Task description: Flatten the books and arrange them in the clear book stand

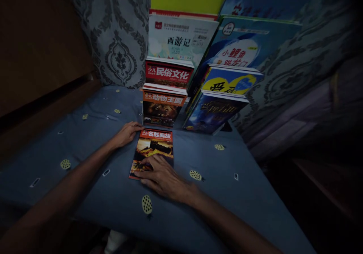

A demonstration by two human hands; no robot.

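Note:
A small book (157,146) with a red title band and a Great Wall picture lies flat on the blue cloth, its cover facing up. Across its lower half rests my right hand (159,174), fingers spread and palm down, hiding part of the cover. My left hand (129,133) reaches to the book's upper left corner with its fingers stretched out, touching at or close by it. Just behind stands an orange book (163,110) with a lion on its cover, upright in the front of a tiered row.
Behind the lion book rise a red book (168,74) and a pale green book (181,38). A second tiered row to the right holds a dark blue book (214,112) and a blue-yellow book (231,82). Patterned curtain (119,53) hangs behind; brown wooden furniture (42,46) stands left.

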